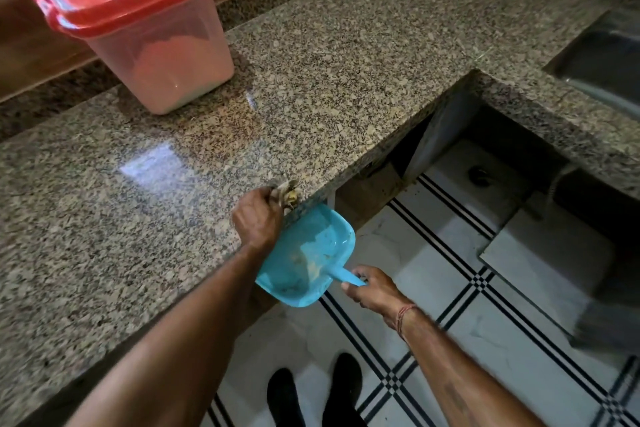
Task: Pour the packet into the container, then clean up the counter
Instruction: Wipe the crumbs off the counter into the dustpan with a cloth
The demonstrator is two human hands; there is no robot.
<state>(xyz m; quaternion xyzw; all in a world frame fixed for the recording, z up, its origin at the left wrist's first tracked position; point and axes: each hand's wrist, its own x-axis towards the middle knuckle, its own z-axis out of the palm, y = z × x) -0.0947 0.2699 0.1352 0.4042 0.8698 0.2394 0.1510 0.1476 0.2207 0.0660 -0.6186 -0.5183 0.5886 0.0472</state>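
A clear plastic container (162, 55) with a red lid stands shut at the back left of the granite counter (329, 55), pale powder inside. My left hand (258, 218) grips a crumpled cloth (285, 192) at the counter's front edge. Just below that edge my right hand (372, 291) holds the handle of a blue dustpan (308, 260). The pan's mouth sits against the edge under the cloth, and pale powder lies in it. No packet is in view.
A steel sink (602, 66) is set into the counter at the far right. Below the counter is an open recess (450, 156) and a white tiled floor (450, 288) with black stripes. My two dark shoes (315, 392) stand near the counter front.
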